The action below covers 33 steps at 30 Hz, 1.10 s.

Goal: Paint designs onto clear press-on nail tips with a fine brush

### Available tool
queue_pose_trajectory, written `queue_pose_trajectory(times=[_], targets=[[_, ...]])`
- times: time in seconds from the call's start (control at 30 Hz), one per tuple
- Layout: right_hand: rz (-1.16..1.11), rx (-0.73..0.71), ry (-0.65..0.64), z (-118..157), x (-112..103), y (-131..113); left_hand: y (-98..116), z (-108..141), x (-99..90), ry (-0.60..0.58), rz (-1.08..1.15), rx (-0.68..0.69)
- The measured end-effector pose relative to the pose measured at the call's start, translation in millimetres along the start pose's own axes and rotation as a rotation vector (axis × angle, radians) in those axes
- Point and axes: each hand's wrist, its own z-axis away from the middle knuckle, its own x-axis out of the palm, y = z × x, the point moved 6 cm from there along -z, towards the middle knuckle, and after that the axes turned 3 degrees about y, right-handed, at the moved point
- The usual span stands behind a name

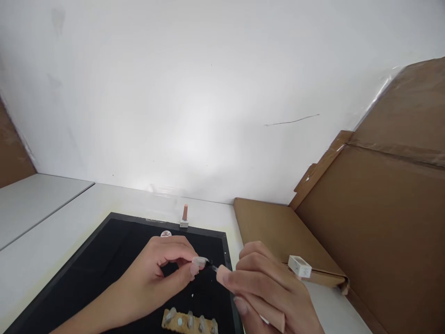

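Note:
My left hand (167, 269) pinches a small clear nail tip (200, 261) between thumb and index finger, above the black mat (111, 260). To its right, my right hand (264, 287) is closed around a pinkish-beige brush handle (223, 274). The brush points left, its dark tip (209, 263) at or very near the right end of the clear piece; contact cannot be made out. Below the hands lies a yellowish strip (184, 323) bearing several clear tips.
A bottle with a pink cap (185, 213) stands at the mat's back edge, near a small round item (166, 234). On the right are a flat cardboard box (278, 227), a small white block (299, 266) and a tall cardboard panel (392, 208). A white wall rises behind.

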Motion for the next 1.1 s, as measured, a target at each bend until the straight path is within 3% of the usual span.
queue_pose_trajectory(times=[0.17, 0.3, 0.4, 0.5, 1.1], targets=[[-0.013, -0.021, 0.054, 1.7, -6.9, -0.8, -9.1, 2.3, 2.8, -0.024, 0.167, -0.131], [-0.025, -0.038, -0.044, 3.8, -1.0, -2.7, -12.5, 1.6, 7.0, -0.045, 0.262, -0.213], [0.028, -0.030, -0.083, 2.7, 4.4, -2.3, -12.3, 0.0, 8.9, -0.048, 0.280, -0.232], [0.093, -0.031, -0.023, 2.6, 3.1, -0.9, -13.3, -0.7, 8.9, -0.045, 0.311, -0.254], [0.106, -0.073, -0.026, -3.2, 5.2, -7.8, -14.9, 0.0, 10.0, -0.055, 0.424, -0.365]])
